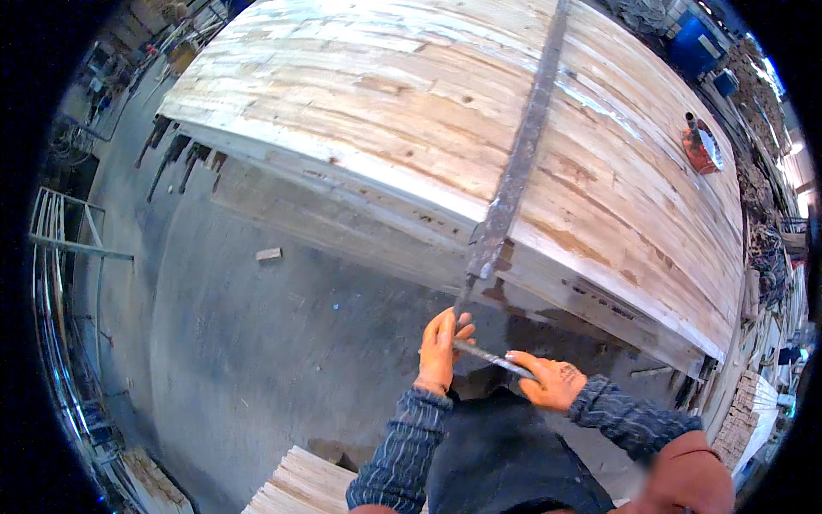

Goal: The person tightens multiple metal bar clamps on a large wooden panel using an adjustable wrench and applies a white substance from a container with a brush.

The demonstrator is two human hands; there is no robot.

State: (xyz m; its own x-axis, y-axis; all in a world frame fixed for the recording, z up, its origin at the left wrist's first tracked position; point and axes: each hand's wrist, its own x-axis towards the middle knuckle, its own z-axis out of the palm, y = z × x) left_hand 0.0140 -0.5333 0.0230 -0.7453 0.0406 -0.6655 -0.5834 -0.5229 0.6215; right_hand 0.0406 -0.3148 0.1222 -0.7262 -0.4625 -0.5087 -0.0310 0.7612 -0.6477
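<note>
A long metal bar clamp (pixel 520 167) lies across a wide panel of wooden strips (pixel 368 94), its near end sticking out past the panel's edge. From that end a screw (pixel 465 294) points down toward me. My left hand (pixel 437 349) is closed around the screw's lower end, where a thin metal rod (pixel 495 359) meets it. My right hand (pixel 554 382) grips the rod's other end, to the right and slightly nearer me. My left fingers and palm partly hide the joint between screw and rod.
An orange pot (pixel 702 149) with a dark handle in it stands on the panel's right side. A small wood block (pixel 269 254) lies on the grey floor. Stacked boards (pixel 295 488) are near my left arm, a metal rack (pixel 64 248) far left, and a blue barrel (pixel 695 44) far right.
</note>
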